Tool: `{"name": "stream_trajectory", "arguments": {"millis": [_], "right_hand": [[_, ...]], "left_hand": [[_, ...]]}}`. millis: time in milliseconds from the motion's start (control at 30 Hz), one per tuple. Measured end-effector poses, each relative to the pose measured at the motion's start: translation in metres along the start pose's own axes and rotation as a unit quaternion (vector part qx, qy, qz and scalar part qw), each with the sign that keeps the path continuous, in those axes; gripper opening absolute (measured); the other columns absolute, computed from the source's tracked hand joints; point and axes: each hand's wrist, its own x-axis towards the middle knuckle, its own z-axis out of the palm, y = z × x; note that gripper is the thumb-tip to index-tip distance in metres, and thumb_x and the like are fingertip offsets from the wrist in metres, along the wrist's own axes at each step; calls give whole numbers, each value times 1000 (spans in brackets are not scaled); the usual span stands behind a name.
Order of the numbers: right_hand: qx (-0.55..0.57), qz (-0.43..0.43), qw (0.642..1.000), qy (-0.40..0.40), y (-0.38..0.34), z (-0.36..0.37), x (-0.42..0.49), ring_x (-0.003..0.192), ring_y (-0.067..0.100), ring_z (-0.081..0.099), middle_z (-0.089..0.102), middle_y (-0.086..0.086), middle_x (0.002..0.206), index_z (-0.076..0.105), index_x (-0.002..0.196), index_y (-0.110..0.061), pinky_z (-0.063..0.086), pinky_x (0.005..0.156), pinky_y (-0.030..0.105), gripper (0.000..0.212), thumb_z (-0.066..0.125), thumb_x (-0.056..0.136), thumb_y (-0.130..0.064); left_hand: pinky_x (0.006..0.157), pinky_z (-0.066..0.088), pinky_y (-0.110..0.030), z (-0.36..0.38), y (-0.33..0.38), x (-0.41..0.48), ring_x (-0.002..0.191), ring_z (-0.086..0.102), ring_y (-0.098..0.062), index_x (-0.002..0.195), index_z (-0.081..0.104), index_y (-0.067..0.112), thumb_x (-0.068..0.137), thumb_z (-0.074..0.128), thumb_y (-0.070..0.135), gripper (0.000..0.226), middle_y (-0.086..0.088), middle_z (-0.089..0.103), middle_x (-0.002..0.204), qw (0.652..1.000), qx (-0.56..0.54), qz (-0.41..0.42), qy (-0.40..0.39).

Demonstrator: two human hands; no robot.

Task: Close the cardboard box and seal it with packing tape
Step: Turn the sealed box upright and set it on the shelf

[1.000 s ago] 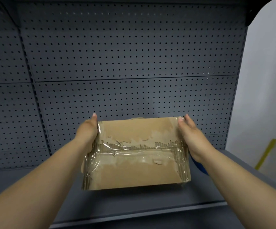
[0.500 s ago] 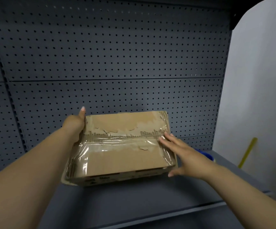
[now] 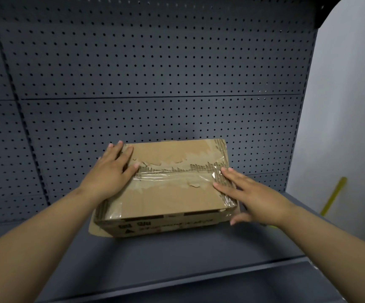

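Dark grey shelf (image 3: 177, 259) ran across the foreground. A perforated grey back panel (image 3: 155, 62) stood upright behind it, seamed into sections. White wall (image 3: 352, 106) at right; a yellow strip (image 3: 333, 195) slanted before it.

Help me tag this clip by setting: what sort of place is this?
Probably a stockroom or shop storage area. A dark perforated pegboard panel backs a grey metal shelf, like retail racking, and a worn cardboard box with clear tape across it sits on it.
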Motion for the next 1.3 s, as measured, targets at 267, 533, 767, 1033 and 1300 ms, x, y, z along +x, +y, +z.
{"name": "stream_trajectory", "arguments": {"millis": [267, 533, 767, 1033, 1300], "right_hand": [[59, 11, 996, 68, 2, 19, 2, 141, 14, 2, 6, -6, 153, 2, 136, -58, 12, 108, 31, 97, 71, 78, -23], [80, 31, 996, -4, -6, -3, -3, 136, -2, -4, -2, -20, 151, 8, 137, -51, 7, 112, 25, 85, 51, 67, -74], [242, 252, 925, 149, -21, -37, 47, 140, 17, 14, 11, 1, 154, 9, 147, -27, 20, 110, 35, 73, 49, 89, -46], [306, 362, 842, 259, -35, -38, 59, 116, 20, 48, 50, 8, 132, 50, 128, -10, 36, 93, 30, 42, 47, 93, -34], [252, 353, 827, 358, -62, -27, 4, 63, 17, 47, 51, 8, 70, 53, 64, -6, 28, 57, 28, 29, 59, 87, -23]], "left_hand": [[116, 1, -36, 5, 8, -3, 144, -15, -15, 150, 11, 28, 94, 26, 54, 64, 8, -6, 158, 998, -49, -15, 23], [116, 5, -38, 3, 7, -6, 145, -8, -15, 149, 15, 27, 94, 27, 53, 62, 8, 0, 158, 997, -72, -9, 30], [110, 22, -43, -10, 18, -6, 137, 18, -27, 140, 35, 17, 95, 36, 45, 53, -6, 28, 149, 990, -61, -56, 115], [78, 29, -22, -10, 21, -21, 95, 44, -16, 99, 50, 8, 98, 37, 28, 24, -5, 51, 101, 960, -187, -49, 204], [69, 33, -9, 12, 15, -98, 80, 44, -3, 80, 50, 10, 96, 42, 14, 18, 4, 45, 83, 928, -255, -44, 267]]}}
